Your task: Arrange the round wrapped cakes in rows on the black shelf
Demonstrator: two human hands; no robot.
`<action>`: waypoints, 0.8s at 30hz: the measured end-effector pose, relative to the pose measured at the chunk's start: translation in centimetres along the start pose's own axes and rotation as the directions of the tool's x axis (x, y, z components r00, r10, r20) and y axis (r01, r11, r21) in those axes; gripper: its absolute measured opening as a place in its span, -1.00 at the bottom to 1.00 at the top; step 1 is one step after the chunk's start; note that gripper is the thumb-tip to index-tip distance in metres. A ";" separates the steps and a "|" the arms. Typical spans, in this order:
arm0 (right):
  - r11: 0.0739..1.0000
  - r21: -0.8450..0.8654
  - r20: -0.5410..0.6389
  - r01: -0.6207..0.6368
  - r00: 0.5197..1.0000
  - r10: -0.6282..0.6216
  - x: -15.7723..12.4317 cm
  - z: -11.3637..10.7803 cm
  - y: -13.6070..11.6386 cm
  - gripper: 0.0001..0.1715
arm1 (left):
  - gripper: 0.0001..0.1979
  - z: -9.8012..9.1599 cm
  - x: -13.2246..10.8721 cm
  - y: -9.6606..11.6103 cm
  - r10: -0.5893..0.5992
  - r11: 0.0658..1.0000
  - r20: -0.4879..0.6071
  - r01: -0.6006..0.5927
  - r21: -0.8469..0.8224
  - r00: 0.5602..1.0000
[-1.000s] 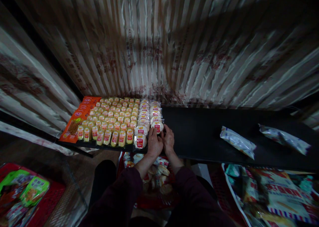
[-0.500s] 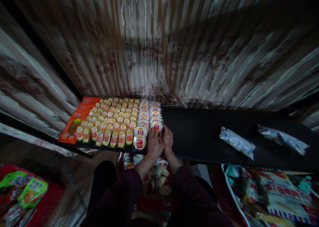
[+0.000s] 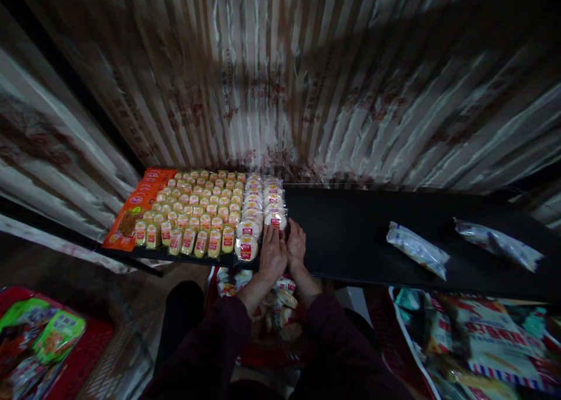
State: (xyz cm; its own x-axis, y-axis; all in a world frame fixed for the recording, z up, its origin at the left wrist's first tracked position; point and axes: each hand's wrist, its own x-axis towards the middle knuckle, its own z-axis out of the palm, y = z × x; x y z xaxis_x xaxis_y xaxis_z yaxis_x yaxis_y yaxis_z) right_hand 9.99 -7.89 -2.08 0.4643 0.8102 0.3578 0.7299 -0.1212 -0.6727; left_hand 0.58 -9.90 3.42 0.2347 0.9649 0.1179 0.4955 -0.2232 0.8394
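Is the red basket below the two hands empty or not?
Not empty: packets lie inside the basket. Whether it is full, I cannot tell.

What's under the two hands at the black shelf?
A round white packet shows just beyond the left hand, its near edge covered by fingertips; anything else beneath that hand or the right hand is hidden.

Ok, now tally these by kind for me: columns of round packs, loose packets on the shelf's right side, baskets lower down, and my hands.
Columns of round white packs in clear film: 2
Long white-and-blue plastic packets: 2
Red-sided plastic baskets: 3
Bare hands: 2
Total: 9
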 end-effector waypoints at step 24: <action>0.983 0.155 0.001 0.103 0.995 -0.104 -4.5 -4.1 -2.5 -0.53 | -0.60 -1.9 -3.9 -0.1 0.124 0.992 0.047 -0.124 0.014 0.991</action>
State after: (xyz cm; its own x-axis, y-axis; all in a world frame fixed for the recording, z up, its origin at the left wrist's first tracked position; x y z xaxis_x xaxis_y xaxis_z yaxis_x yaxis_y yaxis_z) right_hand 8.11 -13.57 0.67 0.3854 0.8188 0.4254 0.6874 0.0528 -0.7243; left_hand -1.98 -13.38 3.93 0.3334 0.9223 0.1956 0.4745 -0.3434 0.8105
